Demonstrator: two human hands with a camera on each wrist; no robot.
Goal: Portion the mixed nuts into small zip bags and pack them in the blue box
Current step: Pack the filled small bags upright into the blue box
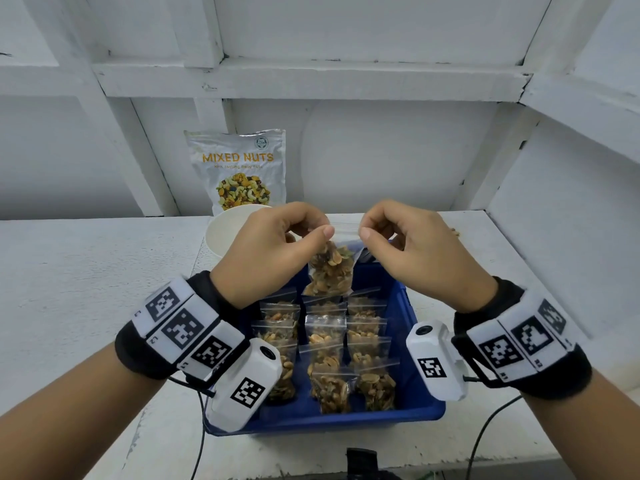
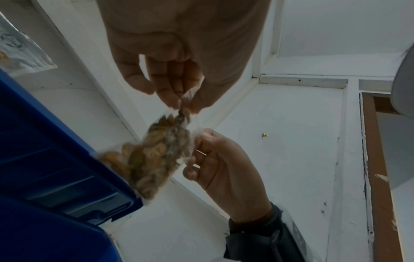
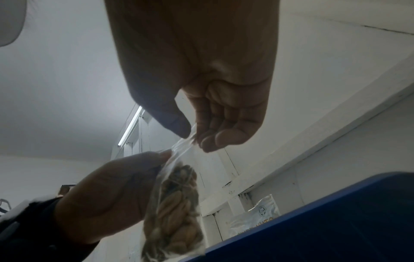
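Note:
A small clear zip bag (image 1: 330,268) filled with mixed nuts hangs over the far end of the blue box (image 1: 403,306). My left hand (image 1: 277,244) pinches its top left corner and my right hand (image 1: 412,244) pinches its top right corner. Seen from the left wrist, the zip bag (image 2: 152,159) dangles from my left hand (image 2: 177,92) beside the blue box (image 2: 44,168). The right wrist view has the zip bag (image 3: 177,203) stretched between my right hand (image 3: 215,124) and the left. Several filled zip bags (image 1: 329,344) stand in rows inside the box.
A large mixed nuts pouch (image 1: 239,168) leans on the white back wall. A white bowl (image 1: 221,233) sits behind my left hand. The white table (image 1: 86,289) holds the box. Black cables (image 1: 485,431) run off the table's front edge.

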